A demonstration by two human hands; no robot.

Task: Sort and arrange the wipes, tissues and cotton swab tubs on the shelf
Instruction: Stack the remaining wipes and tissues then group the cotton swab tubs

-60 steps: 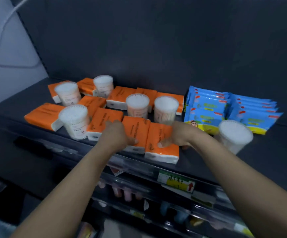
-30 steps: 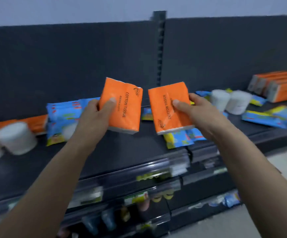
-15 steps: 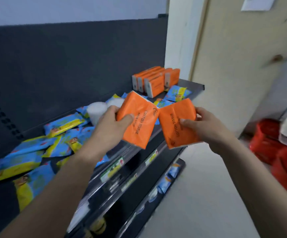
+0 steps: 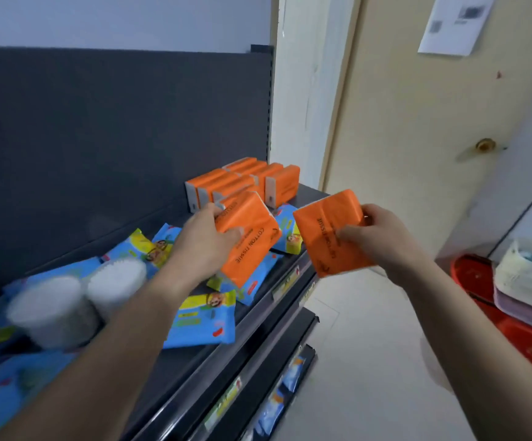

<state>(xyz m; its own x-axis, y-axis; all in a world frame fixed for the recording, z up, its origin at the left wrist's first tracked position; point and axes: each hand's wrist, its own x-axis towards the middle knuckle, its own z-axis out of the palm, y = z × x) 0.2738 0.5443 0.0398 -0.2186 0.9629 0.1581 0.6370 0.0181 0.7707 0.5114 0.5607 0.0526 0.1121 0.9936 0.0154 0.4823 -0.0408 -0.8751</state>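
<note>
Space above the shelf (image 4: 191,370) is open; the back panel (image 4: 115,138) closes the rear. A row of upright orange tissue packs (image 4: 242,183) fills the far end; bare deck lies to its right, up to the wall post (image 4: 306,90). Blue wipes packs (image 4: 199,316) lie flat across the deck before the row — low obstacles. Two cotton swab tubs (image 4: 51,310) stand just beside the left forearm. The tissue pack (image 4: 248,237) gripped by the left hand (image 4: 204,246) hangs before the row. The aisle floor (image 4: 353,345) to the right is unobstructed.
</note>
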